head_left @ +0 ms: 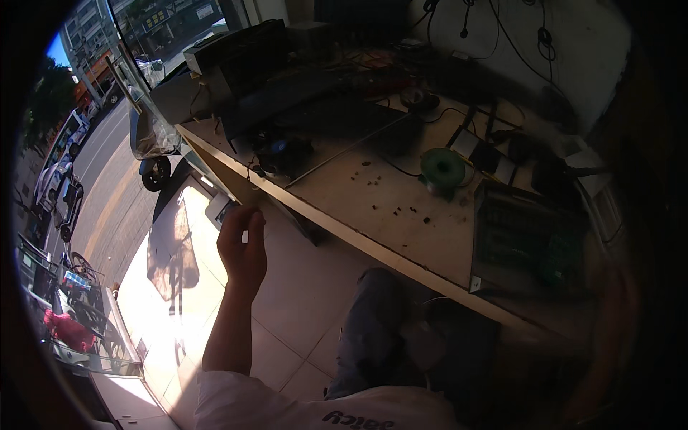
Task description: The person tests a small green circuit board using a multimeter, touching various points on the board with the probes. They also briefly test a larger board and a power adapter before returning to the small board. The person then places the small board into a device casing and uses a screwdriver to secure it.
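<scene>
My left hand (pixel 243 239) is raised just off the front edge of the workbench (pixel 337 190). Its fingers curl in toward the thumb with a small gap between; whether anything thin is pinched there, I cannot make out. At the far right, my right arm and hand (pixel 620 294) are dark and smeared, so the fingers do not show. Nearest my left hand on the bench lies a dark and blue object (pixel 283 149). Several tiny dark parts (pixel 398 211) are scattered mid-bench beside a green spool (pixel 442 169). A dark, shallow tray (pixel 474 247) sits nearer my right arm.
A thin long rod (pixel 347 152) lies slantwise across the bench. Dark equipment (pixel 240 54) stands at the back left, and cables (pixel 512 36) hang on the wall. My knee (pixel 369 315) is below the bench edge. Beyond the left opening are a scooter (pixel 150 143) and a street.
</scene>
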The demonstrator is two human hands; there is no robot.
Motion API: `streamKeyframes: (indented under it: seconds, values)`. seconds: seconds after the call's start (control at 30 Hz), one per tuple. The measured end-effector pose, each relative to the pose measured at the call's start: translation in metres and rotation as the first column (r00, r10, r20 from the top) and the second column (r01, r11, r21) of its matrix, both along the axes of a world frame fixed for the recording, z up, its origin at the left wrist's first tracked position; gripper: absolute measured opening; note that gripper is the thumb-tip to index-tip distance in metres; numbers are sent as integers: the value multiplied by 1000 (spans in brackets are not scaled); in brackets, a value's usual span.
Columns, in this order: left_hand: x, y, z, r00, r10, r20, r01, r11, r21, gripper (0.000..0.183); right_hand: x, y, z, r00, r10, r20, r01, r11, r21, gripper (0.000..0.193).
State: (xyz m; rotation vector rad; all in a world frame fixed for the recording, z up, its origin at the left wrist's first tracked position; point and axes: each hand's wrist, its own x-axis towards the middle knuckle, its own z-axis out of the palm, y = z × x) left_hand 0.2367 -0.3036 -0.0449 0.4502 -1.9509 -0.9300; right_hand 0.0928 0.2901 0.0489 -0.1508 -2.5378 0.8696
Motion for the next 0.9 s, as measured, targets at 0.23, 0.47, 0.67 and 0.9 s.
streamKeyframes:
  seconds: [0.23,0.47,0.67,0.9]
  values:
    - [-22,-3,7,991,-21,-131,13,998,-59,12,10,-11,4,926,358,-119,-358,933,21,19]
    - [-53,52,27,963,-207,-171,137,926,-351,17,21,18,-15,955,293,-42,-296,945,-141,24]
    - [-37,59,35,970,-223,-97,184,933,-308,17,32,3,5,927,373,-36,-365,921,133,18]
    - [-32,43,29,976,-179,-121,125,924,-360,17,41,12,5,900,435,-38,-424,892,154,16]
